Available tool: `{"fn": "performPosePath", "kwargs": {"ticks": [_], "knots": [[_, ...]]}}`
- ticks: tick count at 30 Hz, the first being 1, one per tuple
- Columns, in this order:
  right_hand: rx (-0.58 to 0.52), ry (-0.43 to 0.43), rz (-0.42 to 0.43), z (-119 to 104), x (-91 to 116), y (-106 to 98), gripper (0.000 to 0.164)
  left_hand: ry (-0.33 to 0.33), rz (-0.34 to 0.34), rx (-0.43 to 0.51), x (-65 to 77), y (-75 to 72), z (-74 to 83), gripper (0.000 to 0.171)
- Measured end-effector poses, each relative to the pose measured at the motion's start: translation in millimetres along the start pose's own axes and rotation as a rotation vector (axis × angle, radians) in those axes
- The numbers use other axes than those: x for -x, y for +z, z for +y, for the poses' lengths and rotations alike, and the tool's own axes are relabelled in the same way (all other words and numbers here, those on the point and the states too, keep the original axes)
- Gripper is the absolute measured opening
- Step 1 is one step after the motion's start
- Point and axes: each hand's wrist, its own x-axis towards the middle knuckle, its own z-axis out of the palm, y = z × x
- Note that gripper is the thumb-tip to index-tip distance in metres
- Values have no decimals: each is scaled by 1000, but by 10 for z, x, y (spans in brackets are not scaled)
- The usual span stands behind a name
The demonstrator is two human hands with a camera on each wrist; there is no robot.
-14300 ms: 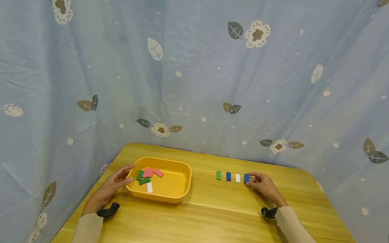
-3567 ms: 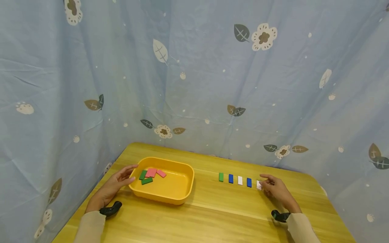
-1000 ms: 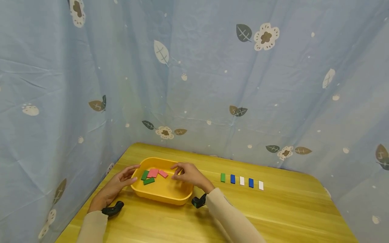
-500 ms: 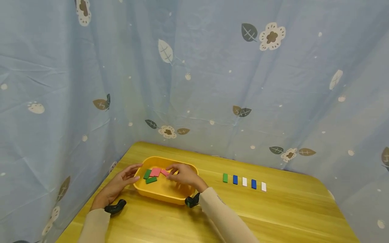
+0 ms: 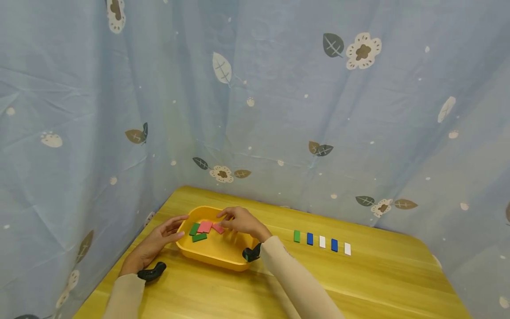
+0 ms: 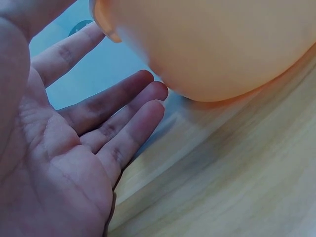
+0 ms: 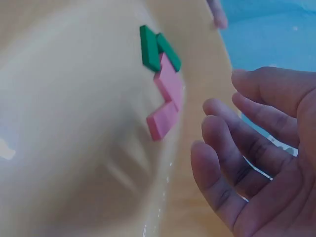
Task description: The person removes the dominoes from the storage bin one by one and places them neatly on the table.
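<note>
A yellow plastic tray [image 5: 215, 261] holds two green blocks [image 5: 199, 237] and some pink ones [image 5: 205, 227], all flat and domino-like. My left hand [image 5: 153, 243] is at the tray's left end, fingers extended along its outer wall; in the left wrist view the fingertips reach the wall [image 6: 212, 54]. Over the tray's interior hovers my right hand [image 5: 244, 223], its fingers loosely bent near the rightmost pink block [image 5: 218, 228]. The right wrist view shows nothing between those fingers [image 7: 217, 133], with the pink block [image 7: 163, 121] lying apart from them.
Right of the tray, a spaced row of blocks runs across the wooden table [image 5: 378, 283]: green [image 5: 296, 236], blue [image 5: 310, 239], white [image 5: 322, 241], blue [image 5: 334, 245], white [image 5: 348, 249]. A patterned blue curtain [image 5: 271, 110] hangs behind. Each wrist wears a black device [image 5: 252, 253].
The white block formerly in the tray now ends the row, past the second blue one. My right hand let it go and moved left over the tray. My left hand stayed at the tray.
</note>
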Motion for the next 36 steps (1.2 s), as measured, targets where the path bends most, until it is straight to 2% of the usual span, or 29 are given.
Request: {"fn": "performPosePath", "kwargs": {"ticks": [6, 12, 20, 24, 29, 32, 36], "knots": [[85, 33, 19, 65, -98, 85, 32, 15, -2, 13, -2, 5, -1, 58], [85, 96, 22, 143, -120, 158, 29, 27, -19, 30, -9, 27, -10, 58], [183, 111, 34, 183, -189, 211, 19, 21, -4, 35, 14, 5, 3, 59], [190, 128, 35, 219, -195, 229, 17, 13, 0, 38, 8, 9, 1, 59], [206, 110, 12, 245, -195, 237, 14, 9, 11, 33, 1, 6, -11, 59], [201, 95, -6, 260, -201, 245, 19, 11, 17, 27, -1, 6, -14, 59], [159, 55, -31, 276, -214, 255, 46, 22, 23, 15, -2, 6, -13, 58]]}}
